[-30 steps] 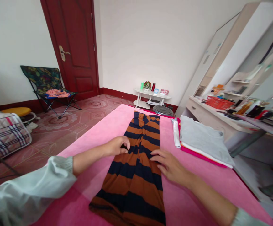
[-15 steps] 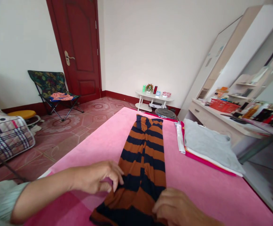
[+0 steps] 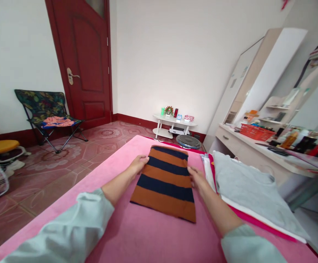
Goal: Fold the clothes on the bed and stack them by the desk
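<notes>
A folded garment (image 3: 165,179) with orange-brown and navy stripes lies as a compact rectangle on the pink bed cover (image 3: 148,237). My left hand (image 3: 140,163) is closed at its upper left edge, fingertips on the fabric. At the upper right edge, my right hand (image 3: 196,177) grips the cloth too, its thumb side partly hidden. Right of it sits a stack of folded clothes, with a grey shirt (image 3: 246,186) on top and white and magenta layers beneath.
Beyond the bed's far end stand a low white table (image 3: 161,118) and a round dark object (image 3: 188,141). A dressing table (image 3: 235,140) with a red basket (image 3: 257,132) is at right. A camouflage folding chair (image 3: 45,107) and yellow stool (image 3: 1,147) are at left.
The long striped garment has been folded over into a shorter rectangle. Both my hands have moved forward, from its near end to the sides of its far end. The view has shifted slightly.
</notes>
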The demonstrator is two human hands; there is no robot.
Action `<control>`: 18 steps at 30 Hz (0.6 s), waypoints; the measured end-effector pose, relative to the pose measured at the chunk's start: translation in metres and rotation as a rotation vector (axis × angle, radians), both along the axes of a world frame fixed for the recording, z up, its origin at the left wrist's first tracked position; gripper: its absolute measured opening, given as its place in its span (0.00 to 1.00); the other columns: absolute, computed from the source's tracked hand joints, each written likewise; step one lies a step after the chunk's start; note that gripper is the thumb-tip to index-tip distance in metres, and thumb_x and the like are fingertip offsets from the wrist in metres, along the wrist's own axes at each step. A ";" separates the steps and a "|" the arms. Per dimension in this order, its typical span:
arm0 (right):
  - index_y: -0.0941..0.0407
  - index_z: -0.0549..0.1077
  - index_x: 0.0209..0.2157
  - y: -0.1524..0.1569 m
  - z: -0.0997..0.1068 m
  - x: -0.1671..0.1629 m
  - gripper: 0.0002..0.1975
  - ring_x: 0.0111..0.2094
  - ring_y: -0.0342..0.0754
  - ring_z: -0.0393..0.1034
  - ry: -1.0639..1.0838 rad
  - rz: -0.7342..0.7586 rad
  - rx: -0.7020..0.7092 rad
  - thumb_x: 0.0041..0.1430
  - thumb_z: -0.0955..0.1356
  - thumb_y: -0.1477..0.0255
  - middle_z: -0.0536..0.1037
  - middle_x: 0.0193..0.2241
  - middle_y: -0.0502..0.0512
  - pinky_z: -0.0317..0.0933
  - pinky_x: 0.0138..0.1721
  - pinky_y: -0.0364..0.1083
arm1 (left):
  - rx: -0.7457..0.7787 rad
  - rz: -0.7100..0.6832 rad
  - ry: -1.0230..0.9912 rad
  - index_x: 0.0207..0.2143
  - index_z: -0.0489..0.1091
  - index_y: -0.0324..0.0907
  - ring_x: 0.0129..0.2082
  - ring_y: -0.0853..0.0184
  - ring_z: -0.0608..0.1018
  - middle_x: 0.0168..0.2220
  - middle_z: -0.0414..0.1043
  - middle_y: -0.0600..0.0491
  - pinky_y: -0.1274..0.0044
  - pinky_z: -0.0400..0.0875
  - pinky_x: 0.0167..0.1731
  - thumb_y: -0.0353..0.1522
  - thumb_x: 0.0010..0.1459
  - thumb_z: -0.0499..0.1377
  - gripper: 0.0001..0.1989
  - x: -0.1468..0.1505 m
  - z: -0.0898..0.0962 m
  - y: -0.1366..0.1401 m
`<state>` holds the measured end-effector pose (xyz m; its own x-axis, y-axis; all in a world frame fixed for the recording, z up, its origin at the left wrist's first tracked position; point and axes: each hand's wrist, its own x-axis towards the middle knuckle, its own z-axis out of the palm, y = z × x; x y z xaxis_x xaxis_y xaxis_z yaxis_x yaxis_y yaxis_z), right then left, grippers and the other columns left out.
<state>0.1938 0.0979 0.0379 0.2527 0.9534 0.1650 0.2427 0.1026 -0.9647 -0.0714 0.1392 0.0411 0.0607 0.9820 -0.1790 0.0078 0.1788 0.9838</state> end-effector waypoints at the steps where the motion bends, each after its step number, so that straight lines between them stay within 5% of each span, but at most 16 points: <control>1: 0.55 0.72 0.42 0.004 -0.020 0.004 0.20 0.32 0.54 0.76 0.015 -0.048 -0.020 0.49 0.68 0.59 0.80 0.34 0.60 0.70 0.28 0.52 | 0.012 0.024 0.003 0.52 0.59 0.41 0.28 0.67 0.77 0.31 0.74 0.53 0.76 0.71 0.29 0.41 0.55 0.60 0.26 0.003 -0.014 0.004; 4: 0.56 0.68 0.49 0.002 -0.060 0.011 0.26 0.41 0.54 0.74 -0.009 -0.040 0.044 0.49 0.69 0.59 0.77 0.43 0.62 0.69 0.40 0.54 | 0.126 0.041 -0.001 0.55 0.58 0.42 0.34 0.66 0.78 0.33 0.73 0.53 0.75 0.72 0.36 0.40 0.51 0.63 0.31 0.004 -0.045 0.003; 7: 0.56 0.70 0.49 -0.004 -0.069 0.007 0.25 0.44 0.53 0.72 -0.154 -0.006 0.130 0.51 0.68 0.59 0.76 0.44 0.60 0.65 0.47 0.55 | 0.318 -0.018 0.090 0.51 0.64 0.41 0.38 0.64 0.77 0.37 0.73 0.52 0.72 0.71 0.42 0.38 0.49 0.64 0.27 0.003 -0.060 -0.001; 14: 0.54 0.72 0.43 -0.032 -0.040 -0.007 0.15 0.54 0.55 0.61 -0.587 -0.111 0.360 0.58 0.65 0.62 0.67 0.50 0.61 0.57 0.54 0.58 | 0.613 0.037 0.615 0.43 0.73 0.43 0.53 0.57 0.68 0.54 0.61 0.46 0.66 0.67 0.51 0.33 0.49 0.63 0.17 -0.005 -0.052 -0.020; 18: 0.53 0.70 0.36 -0.086 -0.020 0.002 0.08 0.42 0.52 0.67 -0.840 0.146 0.344 0.59 0.65 0.64 0.71 0.38 0.57 0.63 0.43 0.52 | 0.837 -0.122 0.723 0.40 0.73 0.45 0.50 0.60 0.71 0.48 0.68 0.49 0.68 0.65 0.52 0.37 0.56 0.59 0.10 -0.026 -0.026 -0.071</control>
